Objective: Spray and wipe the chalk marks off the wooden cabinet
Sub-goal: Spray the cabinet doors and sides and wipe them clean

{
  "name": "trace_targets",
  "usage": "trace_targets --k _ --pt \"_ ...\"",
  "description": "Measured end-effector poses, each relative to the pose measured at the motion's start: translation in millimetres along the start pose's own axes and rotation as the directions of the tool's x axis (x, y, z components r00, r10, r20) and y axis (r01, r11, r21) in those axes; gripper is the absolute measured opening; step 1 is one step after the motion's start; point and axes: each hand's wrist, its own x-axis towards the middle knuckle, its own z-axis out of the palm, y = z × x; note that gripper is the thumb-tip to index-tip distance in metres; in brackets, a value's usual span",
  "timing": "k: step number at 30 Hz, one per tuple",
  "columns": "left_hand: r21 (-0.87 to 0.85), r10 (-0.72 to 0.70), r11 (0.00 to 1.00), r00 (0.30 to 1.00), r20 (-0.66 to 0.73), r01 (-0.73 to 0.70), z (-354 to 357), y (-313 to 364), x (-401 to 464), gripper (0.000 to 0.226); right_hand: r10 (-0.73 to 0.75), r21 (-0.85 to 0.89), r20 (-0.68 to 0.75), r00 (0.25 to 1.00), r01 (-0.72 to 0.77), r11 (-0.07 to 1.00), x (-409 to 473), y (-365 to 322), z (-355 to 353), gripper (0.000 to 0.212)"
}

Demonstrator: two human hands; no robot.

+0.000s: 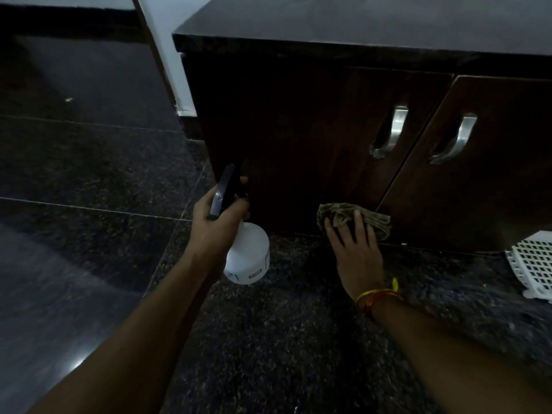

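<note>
Dark cabinet (298, 130): right hand (355, 249) presses cloth (355, 218); left hand (219, 218) holds spray bottle (248, 258).

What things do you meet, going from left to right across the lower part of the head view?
Left hand holding the spray bottle → right hand pressing the cloth on the cabinet door → white basket at the right edge.

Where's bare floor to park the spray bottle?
Open dark floor left of the cabinet, and in front of it between the two forearms. Crowded: the cabinet base, where the right hand presses the cloth, and the white basket far right. Left hand holds the spray bottle.
</note>
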Motion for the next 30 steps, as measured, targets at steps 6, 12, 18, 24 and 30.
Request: trace_targets --k 6,12,18,24,30 --pt "0.019 0.032 0.999 0.998 -0.06 -0.031 -23 5 -4 0.021 -0.212 -0.068 0.094 0.973 0.219 0.973 16 -20 10 0.086" --pt "0.082 0.033 0.996 0.994 -0.103 -0.025 -34 3 -5 0.012 -0.401 -0.18 0.238 0.884 0.446 0.877 31 -37 8 0.06" --pt "0.077 0.009 0.997 0.99 -0.141 0.002 -33 2 0 0.008 -0.406 -0.151 -0.1 0.908 0.389 0.909 55 -53 -22 0.058" --pt "0.074 0.025 0.997 0.992 -0.125 -0.015 -32 0 3 0.012 -0.139 -0.017 -0.342 0.929 0.142 0.99 71 -66 -84 0.068" --pt "0.043 0.005 0.999 0.991 -0.136 0.001 -31 -3 3 0.012 0.175 0.186 -0.544 0.821 -0.085 0.979 83 -56 -125 0.063"
